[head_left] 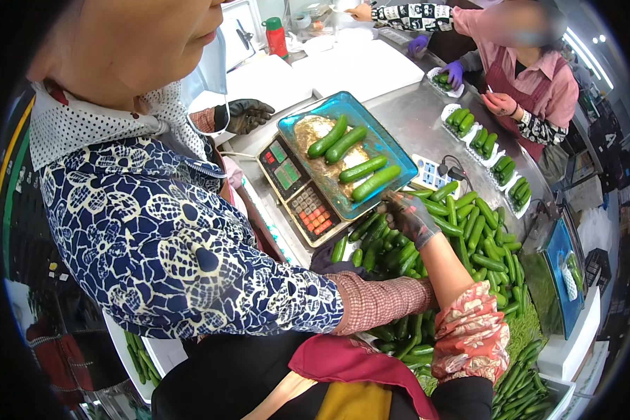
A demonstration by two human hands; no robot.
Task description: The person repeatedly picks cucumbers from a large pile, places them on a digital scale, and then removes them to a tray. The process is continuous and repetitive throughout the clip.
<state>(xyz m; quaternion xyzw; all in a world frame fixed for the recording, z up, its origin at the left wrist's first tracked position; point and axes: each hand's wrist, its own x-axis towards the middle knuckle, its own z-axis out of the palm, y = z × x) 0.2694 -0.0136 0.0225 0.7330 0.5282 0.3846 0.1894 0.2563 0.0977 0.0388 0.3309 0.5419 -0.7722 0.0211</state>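
My right hand (410, 216), in a worn dark glove, is at the near corner of the weighing scale's blue tray (346, 212), above a heap of green cucumbers (478, 231). Its fingers are bent, and I cannot tell whether they hold anything. Several cucumbers (377, 184) lie on the tray in two pairs. The scale's keypad and display panel (299, 189) faces the co-worker on the left. My left hand is out of view.
A co-worker's patterned sleeve (205, 252) crosses before me; the forearm passes behind mine. That person's other gloved hand (248, 116) is beyond the scale. Packed cucumber trays (485, 143) line the far side near another person. A power strip (433, 176) adjoins the heap.
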